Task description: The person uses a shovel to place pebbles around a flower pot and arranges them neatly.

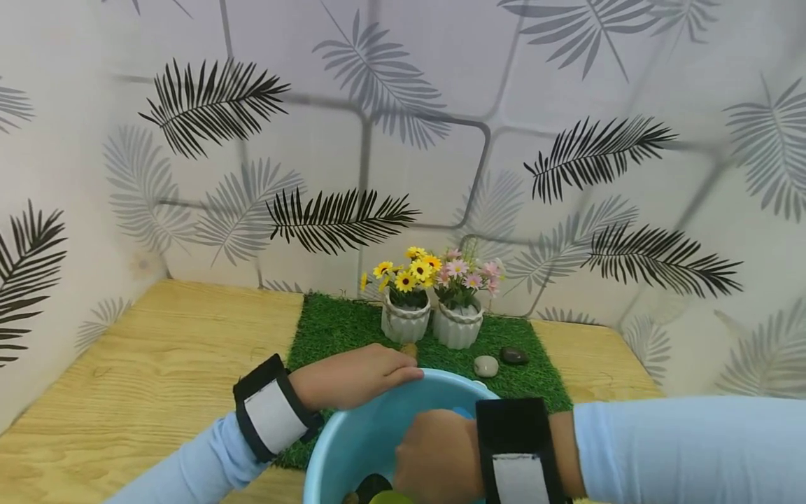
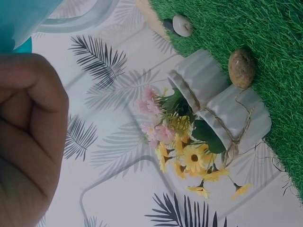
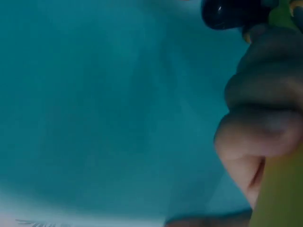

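A light blue bucket (image 1: pixel 352 427) stands at the bottom centre of the head view, its near part cut off by the frame. My left hand (image 1: pixel 355 374) grips its rim at the far left; in the left wrist view the curled fingers (image 2: pixel 33 99) show beside the teal wall. Inside the bucket, my right hand (image 1: pixel 437 451) is curled round a yellow-green object (image 3: pixel 284 189), whose kind I cannot tell. Part of something yellow-green (image 1: pixel 390 497) also shows below that hand. Near the fingers lies a dark glossy stone-like thing (image 3: pixel 227 13) on the bucket's bottom.
Behind the bucket, a white pot of yellow flowers (image 1: pixel 406 322) and one of pink flowers (image 1: pixel 457 329) stand on a green turf mat (image 1: pixel 340 325). A pale stone (image 1: pixel 486 366), a dark stone (image 1: pixel 513 355) and a brown stone (image 2: pixel 242 68) lie nearby. The wooden table (image 1: pixel 157 378) meets a leaf-patterned wall.
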`<state>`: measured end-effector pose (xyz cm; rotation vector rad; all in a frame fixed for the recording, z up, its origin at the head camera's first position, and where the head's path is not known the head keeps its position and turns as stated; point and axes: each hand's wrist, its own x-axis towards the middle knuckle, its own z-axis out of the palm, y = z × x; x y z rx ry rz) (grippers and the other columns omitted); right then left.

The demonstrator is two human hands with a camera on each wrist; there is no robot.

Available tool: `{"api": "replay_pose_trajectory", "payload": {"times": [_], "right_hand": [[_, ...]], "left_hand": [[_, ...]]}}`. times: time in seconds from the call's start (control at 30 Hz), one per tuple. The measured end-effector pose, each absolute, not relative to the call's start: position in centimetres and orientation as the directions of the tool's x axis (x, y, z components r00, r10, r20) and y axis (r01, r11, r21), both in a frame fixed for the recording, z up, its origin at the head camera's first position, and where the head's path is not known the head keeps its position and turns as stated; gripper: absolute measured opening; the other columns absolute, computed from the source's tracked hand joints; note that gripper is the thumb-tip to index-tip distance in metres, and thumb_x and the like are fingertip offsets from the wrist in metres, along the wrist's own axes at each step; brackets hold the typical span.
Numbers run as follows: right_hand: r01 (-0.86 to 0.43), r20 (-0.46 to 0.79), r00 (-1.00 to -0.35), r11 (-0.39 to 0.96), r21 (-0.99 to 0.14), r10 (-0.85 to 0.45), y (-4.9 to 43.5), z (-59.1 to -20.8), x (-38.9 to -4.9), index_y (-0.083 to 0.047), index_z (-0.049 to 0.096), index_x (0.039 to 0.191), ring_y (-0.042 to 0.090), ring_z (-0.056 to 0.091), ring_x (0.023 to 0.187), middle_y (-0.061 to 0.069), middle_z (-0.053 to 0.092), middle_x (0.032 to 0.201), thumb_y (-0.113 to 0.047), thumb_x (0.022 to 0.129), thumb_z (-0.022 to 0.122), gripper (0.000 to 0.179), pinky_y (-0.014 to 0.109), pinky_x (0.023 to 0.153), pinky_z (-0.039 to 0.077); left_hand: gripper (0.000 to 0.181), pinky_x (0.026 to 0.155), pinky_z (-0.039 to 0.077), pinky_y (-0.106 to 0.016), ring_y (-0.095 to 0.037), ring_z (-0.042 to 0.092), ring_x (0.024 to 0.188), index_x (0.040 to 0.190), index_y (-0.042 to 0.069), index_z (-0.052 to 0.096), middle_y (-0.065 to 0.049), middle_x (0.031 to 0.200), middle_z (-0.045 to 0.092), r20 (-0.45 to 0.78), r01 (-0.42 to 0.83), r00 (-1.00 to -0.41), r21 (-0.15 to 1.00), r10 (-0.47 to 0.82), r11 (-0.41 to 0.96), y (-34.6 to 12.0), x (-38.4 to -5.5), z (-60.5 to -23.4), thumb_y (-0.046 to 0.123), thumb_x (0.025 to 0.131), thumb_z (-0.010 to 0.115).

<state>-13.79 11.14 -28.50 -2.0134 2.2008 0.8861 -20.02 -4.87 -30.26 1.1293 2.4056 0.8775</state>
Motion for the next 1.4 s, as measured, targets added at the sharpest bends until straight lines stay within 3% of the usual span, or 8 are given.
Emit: {"api": "replay_pose_trajectory", "payload": {"times": [0.13,0.4,0.6,0.83,1.0,1.1,1.27,1.4], "right_hand": [[-0.902,-0.366,-0.072,-0.096,0.421,-0.928,10.6,-28.9,-13.9,-0.035,0.062,0.068,0.002,0.024,0.045,-0.016,0.048,0.053,-0.034,0.094,0.055,0.027,0.019,0.046,0.015],[-0.943,-0.359,-0.029,-0.093,0.318,-0.933,11.4,-28.0,-14.0,-0.029,0.048,0.058,0.001,0.021,0.043,-0.015,0.034,0.05,-0.032,0.093,0.057,0.036,0.018,0.045,0.013],[-0.954,-0.395,-0.025,-0.096,0.285,-0.919,12.3,-26.5,-14.6,-0.033,0.06,0.073,-0.001,0.03,0.047,-0.015,0.04,0.055,-0.035,0.095,0.054,0.023,0.017,0.048,0.018],[-0.998,-0.348,-0.055,0.04,0.052,-0.936,14.4,-25.7,-15.8,-0.03,0.067,0.098,-0.005,0.033,0.048,-0.012,0.05,0.058,-0.039,0.095,0.051,0.019,0.01,0.047,0.02],[-0.988,-0.244,-0.057,0.091,-0.129,-0.968,15.9,-25.1,-16.4,-0.021,0.058,0.083,-0.004,0.021,0.046,-0.009,0.03,0.054,-0.039,0.098,0.044,0.027,0.012,0.046,0.017],[-0.985,-0.146,-0.057,0.079,-0.154,-0.988,16.6,-24.6,-16.7,-0.02,0.052,0.079,-0.003,0.016,0.047,-0.009,0.023,0.056,-0.037,0.099,0.043,0.028,0.012,0.047,0.014],[-0.96,-0.089,-0.181,0.196,-0.2,-0.979,17.9,-23.5,-16.8,-0.02,0.048,0.077,-0.005,0.014,0.048,-0.009,0.02,0.056,-0.037,0.098,0.046,0.027,0.013,0.047,0.014],[-0.916,-0.091,-0.302,0.316,-0.249,-0.949,18.8,-22.7,-17.1,-0.02,0.047,0.075,-0.009,0.02,0.049,-0.011,0.025,0.055,-0.035,0.096,0.051,0.026,0.012,0.048,0.019]], "left_hand": [[0.038,0.067,0.038,-0.024,-0.005,0.042,0.061,0.081,0.017,0.053,0.005,0.067,0.039,-0.042,0.563,-0.626,0.667,0.779,0.488,-4.7,-20.0,-30.3,0.038,0.104,0.031],[0.038,0.066,0.038,-0.024,-0.005,0.041,0.06,0.081,0.016,0.053,0.004,0.066,0.036,-0.048,0.557,-0.622,0.675,0.782,0.484,-4.8,-20.0,-30.2,0.037,0.104,0.031],[0.038,0.066,0.039,-0.023,-0.005,0.042,0.06,0.082,0.016,0.053,0.005,0.066,0.038,-0.038,0.561,-0.628,0.671,0.778,0.485,-4.9,-20.2,-30.0,0.037,0.104,0.031],[0.036,0.068,0.04,-0.024,-0.004,0.046,0.064,0.086,0.016,0.055,0.004,0.068,0.038,-0.065,0.534,-0.636,0.682,0.769,0.5,-5.0,-20.1,-30.2,0.037,0.104,0.031],[0.036,0.067,0.042,-0.022,-0.004,0.047,0.064,0.087,0.017,0.056,0.005,0.068,0.041,-0.06,0.535,-0.631,0.688,0.773,0.49,-5.0,-20.1,-30.1,0.036,0.104,0.031],[0.036,0.067,0.044,-0.021,-0.003,0.049,0.063,0.086,0.017,0.056,0.005,0.068,0.042,-0.059,0.532,-0.635,0.69,0.771,0.491,-4.9,-20.0,-30.1,0.036,0.104,0.032],[0.035,0.068,0.046,-0.021,-0.005,0.053,0.064,0.088,0.019,0.058,0.005,0.07,0.049,-0.073,0.515,-0.641,0.697,0.764,0.499,-5.0,-20.1,-30.1,0.038,0.103,0.032],[0.037,0.068,0.042,-0.022,-0.004,0.046,0.062,0.085,0.019,0.057,0.006,0.069,0.046,-0.073,0.532,-0.638,0.677,0.767,0.508,-5.0,-20.2,-30.3,0.039,0.103,0.032]]}}
